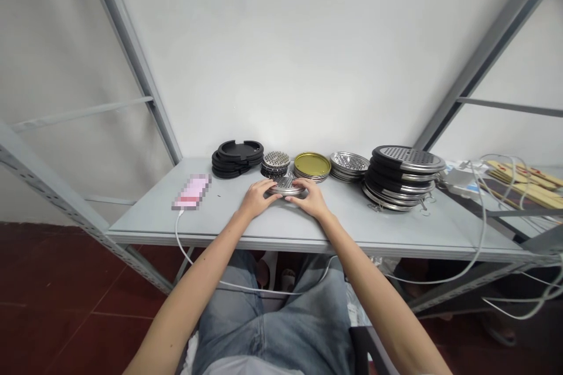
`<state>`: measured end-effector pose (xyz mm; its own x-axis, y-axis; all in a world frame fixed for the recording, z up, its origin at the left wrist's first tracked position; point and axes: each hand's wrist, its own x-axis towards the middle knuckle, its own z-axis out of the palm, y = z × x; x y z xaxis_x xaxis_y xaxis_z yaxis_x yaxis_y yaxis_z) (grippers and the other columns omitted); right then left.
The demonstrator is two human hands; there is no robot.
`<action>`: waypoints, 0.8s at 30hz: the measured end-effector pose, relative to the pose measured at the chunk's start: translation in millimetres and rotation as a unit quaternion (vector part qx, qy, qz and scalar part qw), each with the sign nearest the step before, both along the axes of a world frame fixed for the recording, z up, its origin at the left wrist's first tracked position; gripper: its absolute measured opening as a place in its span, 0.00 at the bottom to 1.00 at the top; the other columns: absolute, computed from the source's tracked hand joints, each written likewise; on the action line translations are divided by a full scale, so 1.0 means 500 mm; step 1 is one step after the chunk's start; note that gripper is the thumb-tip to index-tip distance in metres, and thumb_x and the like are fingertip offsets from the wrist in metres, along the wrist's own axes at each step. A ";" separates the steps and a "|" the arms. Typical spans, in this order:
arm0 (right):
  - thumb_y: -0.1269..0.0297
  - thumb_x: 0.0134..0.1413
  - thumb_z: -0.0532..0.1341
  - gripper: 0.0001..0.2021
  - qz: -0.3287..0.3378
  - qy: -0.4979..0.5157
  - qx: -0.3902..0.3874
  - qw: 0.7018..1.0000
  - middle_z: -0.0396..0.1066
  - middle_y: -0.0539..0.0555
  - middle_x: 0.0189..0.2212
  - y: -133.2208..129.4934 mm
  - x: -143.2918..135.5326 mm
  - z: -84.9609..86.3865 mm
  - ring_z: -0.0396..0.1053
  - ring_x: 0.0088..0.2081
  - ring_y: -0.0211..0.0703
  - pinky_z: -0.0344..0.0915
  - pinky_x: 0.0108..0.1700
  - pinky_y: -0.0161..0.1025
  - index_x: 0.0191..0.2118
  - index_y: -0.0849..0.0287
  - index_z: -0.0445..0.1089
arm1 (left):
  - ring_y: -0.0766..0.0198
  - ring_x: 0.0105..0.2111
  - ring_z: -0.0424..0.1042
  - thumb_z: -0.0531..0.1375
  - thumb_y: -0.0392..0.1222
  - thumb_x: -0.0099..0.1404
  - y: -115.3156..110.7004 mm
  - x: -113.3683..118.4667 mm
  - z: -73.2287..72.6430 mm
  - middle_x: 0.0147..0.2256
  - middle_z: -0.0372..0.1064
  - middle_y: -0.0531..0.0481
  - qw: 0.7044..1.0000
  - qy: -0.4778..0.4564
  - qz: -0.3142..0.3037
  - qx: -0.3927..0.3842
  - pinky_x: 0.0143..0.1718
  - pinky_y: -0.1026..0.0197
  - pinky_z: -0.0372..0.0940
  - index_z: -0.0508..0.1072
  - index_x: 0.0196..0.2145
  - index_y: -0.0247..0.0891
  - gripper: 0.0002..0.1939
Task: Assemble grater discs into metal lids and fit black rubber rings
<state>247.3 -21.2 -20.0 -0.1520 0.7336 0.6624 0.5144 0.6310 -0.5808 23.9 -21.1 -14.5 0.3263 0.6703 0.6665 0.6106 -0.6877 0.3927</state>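
Between my hands, near the middle of the table, is a round silver metal disc (287,185) with a perforated top. My left hand (257,197) grips its left rim with curled fingers. On the opposite rim my right hand (311,198) has its fingers and thumb closed. Just behind the disc stands a small pile of round perforated metal plates (276,159). To the right of that pile are stacked gold-coloured round lids (312,164). Silver perforated dishes (349,163) form another stack beside the lids. Notched black rings (237,158) are piled at the back left.
A tall stack of black-and-silver perforated discs (402,173) stands on the right. A phone (192,192) lies at left, its white cable (178,237) hanging over the table's front edge. Grey metal posts (132,41) frame the table (149,211). Yellow strips (523,179) lie farther right.
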 end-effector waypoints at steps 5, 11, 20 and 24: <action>0.46 0.45 0.69 0.24 -0.004 -0.026 0.012 1.000 0.73 0.60 0.47 -0.005 -0.001 0.003 0.68 0.52 0.56 0.63 0.56 0.54 0.45 0.55 0.75 | 0.50 0.54 0.70 0.64 0.51 0.62 -0.001 0.001 -0.004 0.51 0.72 0.41 1.000 0.017 0.006 0.001 0.56 0.45 0.64 0.74 0.49 0.39 0.20; 0.45 0.46 0.68 0.24 -0.012 -0.031 0.019 0.999 0.73 0.60 0.47 -0.010 -0.003 0.007 0.68 0.52 0.55 0.63 0.56 0.54 0.46 0.55 0.75 | 0.50 0.54 0.71 0.65 0.51 0.62 -0.003 0.003 -0.001 0.50 0.73 0.41 1.000 0.011 0.004 -0.004 0.55 0.47 0.65 0.75 0.49 0.39 0.20; 0.43 0.45 0.68 0.25 -0.016 -0.076 0.038 0.996 0.74 0.60 0.46 -0.019 -0.003 0.008 0.69 0.50 0.56 0.65 0.55 0.53 0.45 0.55 0.76 | 0.55 0.45 0.75 0.61 0.49 0.66 -0.015 0.004 0.013 0.44 0.77 0.44 1.000 -0.005 0.005 -0.002 0.50 0.53 0.68 0.77 0.42 0.39 0.13; 0.42 0.44 0.68 0.26 0.000 -0.151 0.043 0.988 0.74 0.60 0.45 -0.026 -0.007 0.013 0.69 0.48 0.57 0.66 0.52 0.52 0.45 0.55 0.75 | 0.59 0.36 0.76 0.56 0.42 0.69 -0.011 0.002 0.009 0.36 0.78 0.49 0.999 0.002 0.042 -0.021 0.42 0.58 0.69 0.78 0.37 0.40 0.11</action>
